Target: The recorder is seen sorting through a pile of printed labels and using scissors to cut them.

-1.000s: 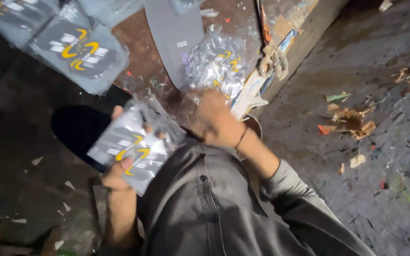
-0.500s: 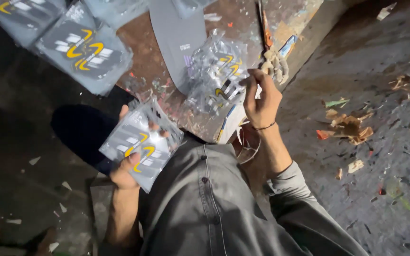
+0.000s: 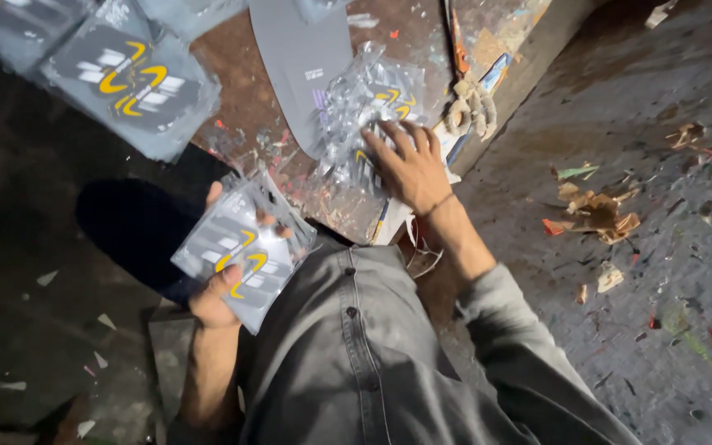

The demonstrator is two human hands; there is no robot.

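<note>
Brown tabletop (image 3: 245,74) bearing clear packets (image 3: 364,115), a grey sheet (image 3: 302,62), stacked grey packs (image 3: 129,82) and rope (image 3: 471,107).

bare brown tabletop (image 3: 245,78) between grey packet stack (image 3: 129,82) and clear-wrapped pile (image 3: 364,103) | passage narrow | rope knot (image 3: 467,111) blocks right edge

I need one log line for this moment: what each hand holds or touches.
left hand: holds plastic-wrapped packet | right hand: flat on pile of clear bags | surface: brown worktable
</note>
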